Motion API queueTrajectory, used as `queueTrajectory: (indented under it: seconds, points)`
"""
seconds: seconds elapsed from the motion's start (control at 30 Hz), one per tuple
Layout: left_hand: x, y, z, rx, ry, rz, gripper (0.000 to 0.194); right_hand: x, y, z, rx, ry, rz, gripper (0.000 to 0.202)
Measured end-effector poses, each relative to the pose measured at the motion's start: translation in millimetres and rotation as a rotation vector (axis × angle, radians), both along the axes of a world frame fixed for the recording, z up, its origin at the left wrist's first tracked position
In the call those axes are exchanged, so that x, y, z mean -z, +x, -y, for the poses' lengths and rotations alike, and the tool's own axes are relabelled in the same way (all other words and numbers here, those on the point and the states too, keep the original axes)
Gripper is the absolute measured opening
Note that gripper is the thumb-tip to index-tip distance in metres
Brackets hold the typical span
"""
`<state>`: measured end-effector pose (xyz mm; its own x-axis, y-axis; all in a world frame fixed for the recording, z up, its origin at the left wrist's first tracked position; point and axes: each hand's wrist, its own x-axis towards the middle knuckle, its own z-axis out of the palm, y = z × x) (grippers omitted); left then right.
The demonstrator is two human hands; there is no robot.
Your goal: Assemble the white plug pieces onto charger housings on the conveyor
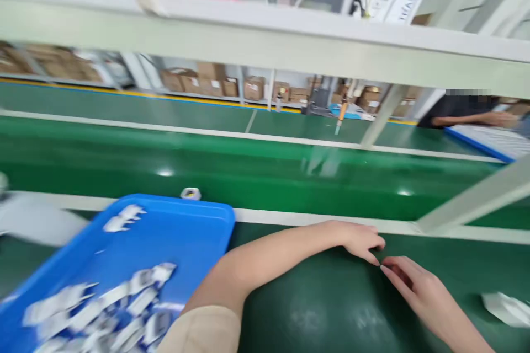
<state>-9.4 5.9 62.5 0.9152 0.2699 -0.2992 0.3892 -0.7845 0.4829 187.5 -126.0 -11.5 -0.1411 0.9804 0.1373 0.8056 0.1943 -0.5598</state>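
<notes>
My left hand [359, 240] is over the dark green tabletop [314, 298], its thumb and fingers curled together. My right hand [414, 282] meets it from the right, thumb and forefinger pinched close to my left fingertips. Whatever sits between the fingertips is too small to make out. To the left, a blue tray [178, 231] holds several white and grey plastic parts [141, 298] at its near end and a few white pieces [124, 218] in its far left corner. My left forearm passes beside the tray's right edge.
A small white part [191, 193] stands behind the tray. A white object [507, 309] lies at the right. A slanted post [476, 196] and a rail [265, 33] frame the bench. Across the green belt [265, 171], a person's arm [467, 119] is by another tray [488, 140].
</notes>
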Motion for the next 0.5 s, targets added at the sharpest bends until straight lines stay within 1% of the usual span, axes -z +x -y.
queueTrajectory:
  seconds: [0.03, 0.07, 0.1, 0.13, 0.2, 0.27, 0.3, 0.33, 0.37, 0.4, 0.43, 0.5]
  points:
    - [-8.1, -9.5, -3.7, -0.034, 0.028, -0.053, 0.045, 5.2, -9.0, -15.1, -0.054, -0.004, -0.032, 0.040]
    - [-17.5, -24.2, -7.9, -0.081, 0.058, -0.102, 0.044, 9.8, -16.2, -29.1, -0.105, -0.011, -0.063, 0.040]
    - [-28.0, -44.3, -11.9, -0.142, 0.093, -0.145, 0.043, 14.7, -21.0, -41.3, -0.146, -0.017, -0.094, 0.040]
    - [-39.2, -69.6, -14.8, -0.216, 0.130, -0.183, 0.042, 20.6, -22.8, -51.0, -0.167, -0.010, -0.126, 0.041]
    - [-62.0, -130.7, -15.3, -0.395, 0.211, -0.257, 0.041, 37.2, -17.6, -63.2, -0.160, 0.048, -0.187, 0.043]
    - [-83.2, -193.8, -7.8, -0.597, 0.288, -0.344, 0.040, 59.1, -4.6, -67.3, -0.128, 0.134, -0.222, 0.046]
    - [-92.7, -220.8, -1.7, -0.689, 0.317, -0.389, 0.039, 70.4, 2.4, -67.5, -0.118, 0.166, -0.228, 0.046]
    - [-101.3, -242.6, 5.2, -0.759, 0.335, -0.420, 0.038, 80.7, 8.5, -67.2, -0.116, 0.182, -0.228, 0.047]
    - [-108.6, -258.1, 12.3, -0.807, 0.341, -0.445, 0.038, 89.2, 12.9, -66.6, -0.121, 0.188, -0.226, 0.047]
    - [-114.5, -267.3, 19.1, -0.839, 0.344, -0.460, 0.039, 95.2, 15.5, -66.1, -0.131, 0.182, -0.221, 0.047]
    - [-118.7, -270.9, 25.1, -0.856, 0.342, -0.467, 0.040, 98.4, 16.1, -65.7, -0.146, 0.172, -0.213, 0.048]
    - [-122.3, -265.6, 33.7, -0.866, 0.338, -0.465, 0.041, 97.4, 13.2, -65.2, -0.179, 0.158, -0.194, 0.049]
